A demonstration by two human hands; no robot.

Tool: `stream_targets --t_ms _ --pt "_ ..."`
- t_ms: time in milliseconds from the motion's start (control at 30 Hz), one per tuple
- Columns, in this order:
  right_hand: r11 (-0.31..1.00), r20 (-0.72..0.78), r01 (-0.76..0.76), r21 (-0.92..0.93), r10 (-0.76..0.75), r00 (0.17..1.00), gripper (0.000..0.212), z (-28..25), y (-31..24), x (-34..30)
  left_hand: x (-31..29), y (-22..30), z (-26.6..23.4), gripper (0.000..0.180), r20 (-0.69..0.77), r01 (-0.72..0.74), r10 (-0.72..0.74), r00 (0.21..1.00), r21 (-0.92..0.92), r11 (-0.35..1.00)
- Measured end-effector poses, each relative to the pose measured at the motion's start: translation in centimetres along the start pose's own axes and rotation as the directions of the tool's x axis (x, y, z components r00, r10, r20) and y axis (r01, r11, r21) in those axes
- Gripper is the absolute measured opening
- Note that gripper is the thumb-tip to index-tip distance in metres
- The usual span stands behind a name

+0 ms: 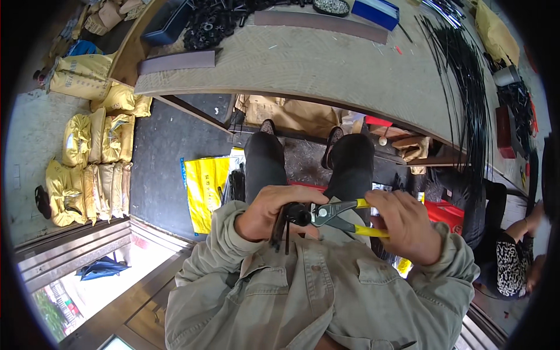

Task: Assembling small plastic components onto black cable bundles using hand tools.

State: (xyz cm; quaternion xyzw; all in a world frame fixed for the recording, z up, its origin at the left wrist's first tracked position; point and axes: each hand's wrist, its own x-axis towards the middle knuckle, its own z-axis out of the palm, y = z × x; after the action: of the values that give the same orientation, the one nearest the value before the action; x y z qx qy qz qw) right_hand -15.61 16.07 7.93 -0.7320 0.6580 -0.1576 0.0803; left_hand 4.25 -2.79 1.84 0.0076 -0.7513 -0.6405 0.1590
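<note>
Close to my chest, my left hand [269,208] is closed round a black tubular part [299,214] with thin dark strips or rods hanging below it. My right hand [403,224] grips yellow-handled pliers [332,213] whose handles are spread apart. The pliers' grey jaws meet the side of the black part near my left thumb; whether they bite on it cannot be made out. Part of my left hand's fingers is hidden behind the black part.
Before my knees stands a worktable [344,64] with a heap of black parts [213,29], a blue box [376,11] and long black rods [466,87]. Yellow sacks [79,137] are stacked at left. Another person [513,256] sits at right. A yellow bag [208,186] lies beside my left leg.
</note>
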Motion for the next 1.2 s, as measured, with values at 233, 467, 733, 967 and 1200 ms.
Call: stream_targets --t_ms 233,467,733,967,1200 --pt "0.314 0.504 -0.424 0.850 -0.244 0.829 0.049 0.6 4.3 0.6 0.7 -0.1 -0.7 0.056 0.118 -0.078 0.087 0.989 -0.081 0.994" --pt "0.994 -0.019 0.072 0.087 -0.071 0.997 0.047 2.3 1.9 1.6 0.4 0.3 0.7 0.056 -0.127 -0.031 0.041 0.991 0.081 0.996" --pt "0.989 -0.134 -0.002 0.145 0.022 0.991 0.039 4.8 2.7 2.7 0.7 -0.4 0.9 0.054 -0.278 -0.012 0.023 0.960 0.042 0.999" --pt "0.956 -0.348 0.088 0.281 0.016 0.937 0.030 10.1 3.0 3.7 0.7 0.2 1.4 0.053 -0.400 0.094 -0.091 0.912 -0.012 0.996" --pt "0.574 -0.237 0.016 0.819 0.313 0.920 0.019 12.7 1.7 3.6 0.5 -1.2 1.3 0.077 -0.411 0.077 -0.189 0.892 -0.275 0.958"
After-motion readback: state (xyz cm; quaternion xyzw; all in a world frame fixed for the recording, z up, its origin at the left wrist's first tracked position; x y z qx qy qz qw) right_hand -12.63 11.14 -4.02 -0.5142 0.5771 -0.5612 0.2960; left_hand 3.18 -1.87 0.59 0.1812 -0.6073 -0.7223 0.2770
